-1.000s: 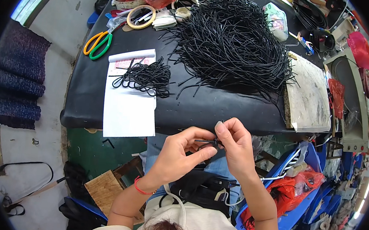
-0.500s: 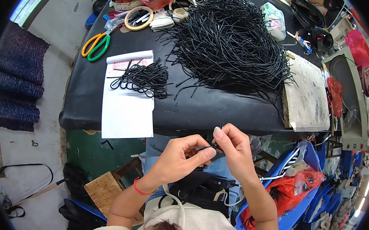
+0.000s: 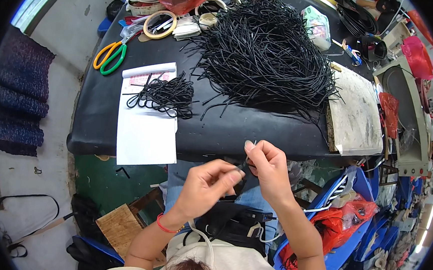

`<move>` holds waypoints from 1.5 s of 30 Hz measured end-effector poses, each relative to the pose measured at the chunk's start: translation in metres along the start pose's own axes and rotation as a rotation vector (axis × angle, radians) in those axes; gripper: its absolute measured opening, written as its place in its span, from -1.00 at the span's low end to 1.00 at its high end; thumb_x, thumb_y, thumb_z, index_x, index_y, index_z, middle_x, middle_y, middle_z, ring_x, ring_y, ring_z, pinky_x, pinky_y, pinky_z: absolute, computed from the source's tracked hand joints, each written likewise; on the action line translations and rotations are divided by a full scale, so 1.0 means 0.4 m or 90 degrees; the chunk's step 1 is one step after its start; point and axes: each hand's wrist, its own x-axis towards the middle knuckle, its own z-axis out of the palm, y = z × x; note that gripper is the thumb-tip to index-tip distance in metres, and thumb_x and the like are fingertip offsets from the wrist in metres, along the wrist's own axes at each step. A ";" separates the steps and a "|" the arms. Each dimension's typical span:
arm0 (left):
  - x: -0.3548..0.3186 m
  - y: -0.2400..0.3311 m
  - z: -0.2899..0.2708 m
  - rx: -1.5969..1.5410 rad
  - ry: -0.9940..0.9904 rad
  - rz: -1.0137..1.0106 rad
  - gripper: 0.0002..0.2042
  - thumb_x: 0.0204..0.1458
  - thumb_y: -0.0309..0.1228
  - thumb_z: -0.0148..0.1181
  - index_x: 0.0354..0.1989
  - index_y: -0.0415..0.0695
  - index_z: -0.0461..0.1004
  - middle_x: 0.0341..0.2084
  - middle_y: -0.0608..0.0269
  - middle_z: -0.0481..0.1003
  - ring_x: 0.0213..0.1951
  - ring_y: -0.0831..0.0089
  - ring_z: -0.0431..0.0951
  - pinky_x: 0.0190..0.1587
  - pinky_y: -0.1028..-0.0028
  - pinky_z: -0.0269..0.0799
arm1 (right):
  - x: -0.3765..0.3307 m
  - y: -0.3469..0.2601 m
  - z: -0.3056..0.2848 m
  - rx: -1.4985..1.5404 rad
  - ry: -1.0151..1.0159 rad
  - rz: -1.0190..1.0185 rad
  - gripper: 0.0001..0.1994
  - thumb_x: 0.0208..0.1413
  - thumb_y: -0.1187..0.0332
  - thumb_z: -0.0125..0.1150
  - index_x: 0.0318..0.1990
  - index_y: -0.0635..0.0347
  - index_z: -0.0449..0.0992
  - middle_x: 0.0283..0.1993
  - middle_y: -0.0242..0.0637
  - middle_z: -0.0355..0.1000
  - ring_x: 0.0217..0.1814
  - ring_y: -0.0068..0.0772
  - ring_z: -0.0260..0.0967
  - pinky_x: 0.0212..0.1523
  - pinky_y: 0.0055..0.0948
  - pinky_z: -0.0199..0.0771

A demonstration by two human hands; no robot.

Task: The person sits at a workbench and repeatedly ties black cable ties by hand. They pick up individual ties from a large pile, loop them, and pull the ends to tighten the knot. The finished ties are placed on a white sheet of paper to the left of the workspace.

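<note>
Close together over my lap, just off the table's front edge, both hands pinch a short black cord (image 3: 247, 162). My left hand (image 3: 210, 186) has thumb and forefinger pressed on it, and my right hand (image 3: 269, 171) grips it from the other side with fingertips raised. Most of the cord is hidden by my fingers. Farther back on the table lies a big tangled heap of black cords (image 3: 267, 53). A smaller bunch of looped black cords (image 3: 164, 95) rests on a white paper pad (image 3: 147, 142) to the left.
Scissors with orange and green handles (image 3: 112, 60) and a tape roll (image 3: 160, 24) lie at the table's far left. A worn pale board (image 3: 356, 112) sits at the right. Below it, a blue bin (image 3: 330, 193) holds red plastic bags (image 3: 343, 221). A wooden stool (image 3: 119, 226) stands lower left.
My hands have shifted slightly left and my right fingers have risen a little. The cord between them shows less than before. The whole view has moved slightly.
</note>
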 end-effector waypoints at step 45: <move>0.054 -0.003 0.004 -0.233 0.137 0.068 -0.82 0.07 -0.46 0.10 -0.19 -0.26 0.44 -0.45 0.24 0.49 -0.40 0.55 0.51 -0.26 0.56 0.49 | -0.024 -0.026 -0.026 -0.008 -0.044 -0.027 -0.60 0.25 0.17 -0.18 0.03 0.32 0.32 -0.18 -0.25 0.41 -0.14 -0.53 0.36 -0.15 -0.58 0.32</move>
